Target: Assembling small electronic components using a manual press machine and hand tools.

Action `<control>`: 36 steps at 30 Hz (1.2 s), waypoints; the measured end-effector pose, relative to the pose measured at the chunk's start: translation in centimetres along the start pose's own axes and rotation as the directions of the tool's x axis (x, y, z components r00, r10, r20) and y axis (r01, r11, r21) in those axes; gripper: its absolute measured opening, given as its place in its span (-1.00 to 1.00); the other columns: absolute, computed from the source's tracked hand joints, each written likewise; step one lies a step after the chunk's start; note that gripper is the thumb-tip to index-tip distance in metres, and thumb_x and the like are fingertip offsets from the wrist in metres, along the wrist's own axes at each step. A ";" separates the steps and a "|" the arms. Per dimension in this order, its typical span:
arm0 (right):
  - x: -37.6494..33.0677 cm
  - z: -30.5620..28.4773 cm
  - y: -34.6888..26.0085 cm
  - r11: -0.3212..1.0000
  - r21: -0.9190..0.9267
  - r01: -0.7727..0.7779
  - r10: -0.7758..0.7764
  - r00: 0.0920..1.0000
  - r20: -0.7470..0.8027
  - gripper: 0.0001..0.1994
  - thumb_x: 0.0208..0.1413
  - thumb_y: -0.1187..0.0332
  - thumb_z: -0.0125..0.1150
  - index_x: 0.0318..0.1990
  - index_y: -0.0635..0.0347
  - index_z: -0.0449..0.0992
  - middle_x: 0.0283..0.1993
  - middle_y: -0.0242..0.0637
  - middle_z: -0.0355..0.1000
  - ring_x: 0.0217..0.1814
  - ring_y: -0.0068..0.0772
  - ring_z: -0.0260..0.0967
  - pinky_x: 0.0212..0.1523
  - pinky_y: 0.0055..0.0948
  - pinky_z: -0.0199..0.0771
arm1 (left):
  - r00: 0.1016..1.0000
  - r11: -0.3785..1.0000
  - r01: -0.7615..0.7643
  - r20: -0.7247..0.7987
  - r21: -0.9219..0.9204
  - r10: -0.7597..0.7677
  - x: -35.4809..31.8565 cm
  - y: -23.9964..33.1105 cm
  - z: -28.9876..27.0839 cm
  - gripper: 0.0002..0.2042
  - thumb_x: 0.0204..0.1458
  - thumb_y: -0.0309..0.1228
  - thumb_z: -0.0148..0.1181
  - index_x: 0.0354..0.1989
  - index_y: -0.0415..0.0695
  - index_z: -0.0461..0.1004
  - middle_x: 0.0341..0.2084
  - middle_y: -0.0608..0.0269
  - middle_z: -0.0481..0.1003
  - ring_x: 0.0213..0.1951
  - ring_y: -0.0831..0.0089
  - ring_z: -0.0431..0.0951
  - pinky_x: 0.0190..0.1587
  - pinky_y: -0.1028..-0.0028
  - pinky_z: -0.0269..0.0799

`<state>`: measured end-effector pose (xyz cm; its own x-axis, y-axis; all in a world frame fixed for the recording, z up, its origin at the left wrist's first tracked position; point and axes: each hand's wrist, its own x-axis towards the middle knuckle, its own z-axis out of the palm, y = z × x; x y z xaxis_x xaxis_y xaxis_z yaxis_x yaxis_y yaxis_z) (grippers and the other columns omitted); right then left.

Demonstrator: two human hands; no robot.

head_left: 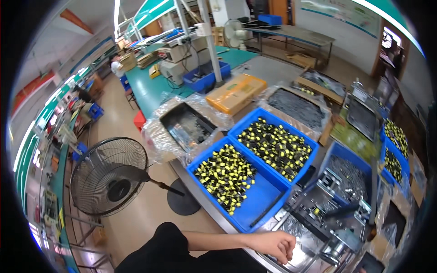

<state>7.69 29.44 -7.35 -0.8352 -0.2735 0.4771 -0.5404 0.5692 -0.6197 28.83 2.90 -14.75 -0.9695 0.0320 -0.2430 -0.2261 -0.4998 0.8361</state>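
My left hand (275, 245) reaches in from the lower left, past a black sleeve, with its fingers curled and pointing down. It is over the metal work surface, just left of a bench fixture (314, 223) with metal clamps and a dark bar. What the fingers hold, if anything, is hidden. One small black-and-yellow part (317, 211) shows at the fixture. Beyond the hand, a blue tray (268, 182) holds many black-and-yellow parts at its left, with a dark strip along its near right side. My right hand is out of view.
Another blue tray (304, 169) of such parts adjoins it. A blue bin (331, 150) of small metallic pieces stands beyond the fixture. Farther back are a plastic-lined box (166, 119) and a taped carton (236, 93). A pedestal fan (111, 177) stands on the floor at left.
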 end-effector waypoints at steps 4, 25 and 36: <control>-0.7 1.7 -6.3 0.748 0.376 0.548 -0.648 0.477 0.593 -0.73 0.19 0.54 0.28 0.04 0.34 0.56 0.03 -0.03 0.49 -0.02 -0.10 0.52 0.05 -0.32 0.50 | 0.998 0.998 -0.035 0.057 -0.046 0.038 1.6 -4.5 -0.9 -0.66 0.09 -0.47 0.44 -0.05 -0.30 0.44 -0.13 0.00 0.68 -0.11 0.28 0.72 -0.08 0.39 0.64; -1.7 10.2 -4.8 0.877 0.473 0.081 -0.449 0.488 0.749 -0.80 0.18 0.42 0.42 -0.10 0.26 0.58 -0.27 -0.16 0.52 -0.30 -0.37 0.47 -0.26 -0.34 0.50 | 0.967 0.981 -0.171 -0.206 -0.094 0.149 0.8 -1.0 0.0 -0.80 0.13 -0.52 0.38 -0.13 -0.29 0.54 -0.35 0.06 0.67 -0.33 0.37 0.70 -0.31 0.40 0.63; -3.0 10.8 -4.0 0.912 0.400 -0.088 -0.288 0.556 0.779 -0.82 0.22 0.48 0.34 -0.08 0.24 0.49 -0.28 -0.15 0.53 -0.43 -0.47 0.45 -0.38 -0.44 0.48 | 0.920 0.963 -0.270 -0.292 0.010 0.261 -0.1 -0.9 0.6 -0.84 0.20 -0.56 0.26 -0.08 -0.34 0.54 -0.35 0.02 0.66 -0.33 0.34 0.71 -0.28 0.37 0.64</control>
<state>11.26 19.60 -13.03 -0.3887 -0.9204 -0.0417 -0.4601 0.2331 -0.8567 29.06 3.81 -15.17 -0.9234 -0.3539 -0.1485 0.0435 -0.4809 0.8757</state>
